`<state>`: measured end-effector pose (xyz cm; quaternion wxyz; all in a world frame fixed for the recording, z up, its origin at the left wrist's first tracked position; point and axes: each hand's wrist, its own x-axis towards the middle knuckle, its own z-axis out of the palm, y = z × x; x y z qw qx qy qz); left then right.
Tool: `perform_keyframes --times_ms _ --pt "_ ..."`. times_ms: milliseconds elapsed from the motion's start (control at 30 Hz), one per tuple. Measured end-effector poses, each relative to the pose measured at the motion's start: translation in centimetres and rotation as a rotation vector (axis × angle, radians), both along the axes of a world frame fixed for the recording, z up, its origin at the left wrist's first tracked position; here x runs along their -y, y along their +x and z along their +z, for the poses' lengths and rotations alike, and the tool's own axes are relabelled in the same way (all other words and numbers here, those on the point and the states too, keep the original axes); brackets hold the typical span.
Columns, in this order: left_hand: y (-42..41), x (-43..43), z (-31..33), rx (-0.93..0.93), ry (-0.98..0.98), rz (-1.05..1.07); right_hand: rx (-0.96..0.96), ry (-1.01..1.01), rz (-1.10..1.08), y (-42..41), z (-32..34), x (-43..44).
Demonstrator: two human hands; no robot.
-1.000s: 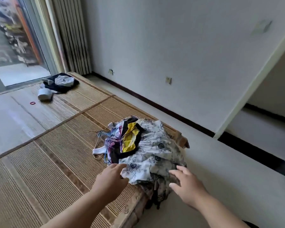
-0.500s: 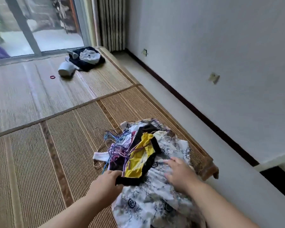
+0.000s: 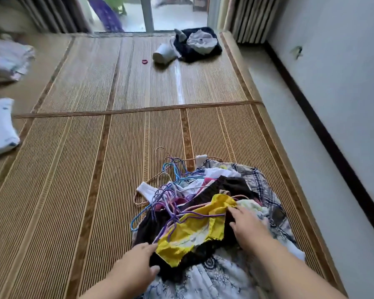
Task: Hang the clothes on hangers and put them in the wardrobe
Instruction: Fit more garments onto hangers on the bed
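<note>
1. Folded white bedding (image 3: 0,126) lies at nine o'clock, beside the woven mat (image 3: 73,169).
2. The left hand (image 3: 136,264), at six o'clock, touches black cloth (image 3: 173,275); I cannot tell whether its fingers pinch it.
3. Tangled hangers (image 3: 171,190) (blue, purple, pink) lie on the clothes pile (image 3: 266,190), at its ten o'clock.
4. The right hand (image 3: 246,225), at five o'clock, rests on the pile with fingers released and spread, its forefinger touching yellow cloth (image 3: 194,231).

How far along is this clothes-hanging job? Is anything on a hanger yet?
Done: nothing looks hung; the tangled coloured wire hangers lie loose on the pile of mixed clothes. In hand: the left hand and right hand touch a yellow-and-black garment atop it. Left: every piece needs hanging and putting away.
</note>
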<state>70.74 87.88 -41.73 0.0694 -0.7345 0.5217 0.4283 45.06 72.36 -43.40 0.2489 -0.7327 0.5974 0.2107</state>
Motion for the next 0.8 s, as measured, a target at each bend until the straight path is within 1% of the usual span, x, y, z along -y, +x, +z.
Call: perform_keyframes --times_ms 67,133,200,333,433,500,633,700,800 --pt "-0.8 0.0 -0.8 0.01 0.037 0.027 -0.073 -0.054 0.067 -0.2 -0.3 0.5" --pt "-1.3 0.0 -1.2 0.028 0.041 0.035 -0.1 -0.118 0.097 -0.2 0.1 0.7" --pt "-1.6 -0.1 -0.9 0.044 0.049 0.07 -0.093 -0.11 0.128 -0.2 0.4 0.7" --pt "-1.5 -0.6 0.3 0.059 -0.008 0.131 0.128 -0.033 0.077 -1.1 1.7 -0.1" --pt "-1.0 -1.3 1.9 0.069 -0.066 0.162 0.263 0.018 0.04 -1.5 4.7 -1.6" --pt "-0.6 -1.9 3.2 0.071 -0.108 0.196 0.398 -0.024 -0.002 -1.5 7.5 -2.9" --pt "1.0 -4.7 6.6 0.147 -0.101 0.234 0.623 -0.088 -0.082 -0.2 13.7 -5.8" --pt "2.9 -6.9 8.2 0.135 -0.157 0.278 0.654 -0.089 -0.095 1.3 16.1 -7.7" --pt "6.9 -11.1 11.1 0.063 -0.251 0.406 0.623 -0.077 -0.027 4.9 18.7 -10.3"
